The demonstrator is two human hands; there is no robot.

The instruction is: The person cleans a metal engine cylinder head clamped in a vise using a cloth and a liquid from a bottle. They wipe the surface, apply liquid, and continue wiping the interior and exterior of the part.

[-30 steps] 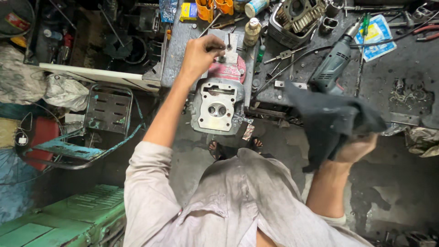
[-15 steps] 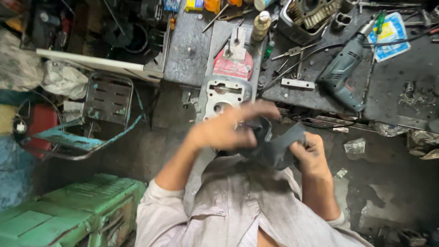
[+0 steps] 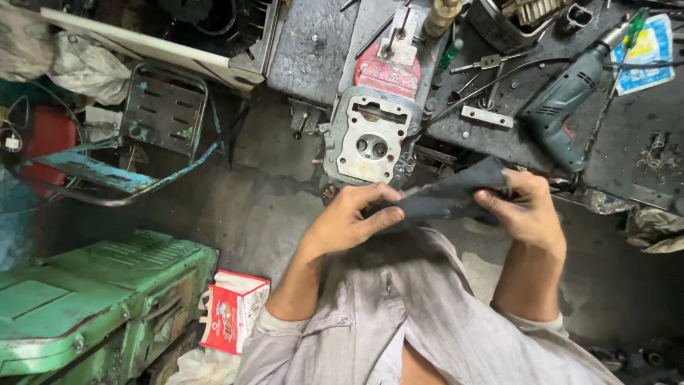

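A dark cloth (image 3: 445, 199) is stretched between both grips — left hand (image 3: 353, 217) pinched shut at its eight-o'clock end, right hand (image 3: 524, 207) at two o'clock — just below the cylinder head (image 3: 367, 139).

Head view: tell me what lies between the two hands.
In the head view, a dark cloth stretches from the left hand to the right hand, gripped by both.

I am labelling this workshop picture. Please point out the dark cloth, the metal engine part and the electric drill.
dark cloth (image 3: 445, 196): head view, on its stretched middle between both hands.
metal engine part (image 3: 370, 132): head view, on its flat grey face above the two round openings.
electric drill (image 3: 563, 107): head view, on its grey-blue body.
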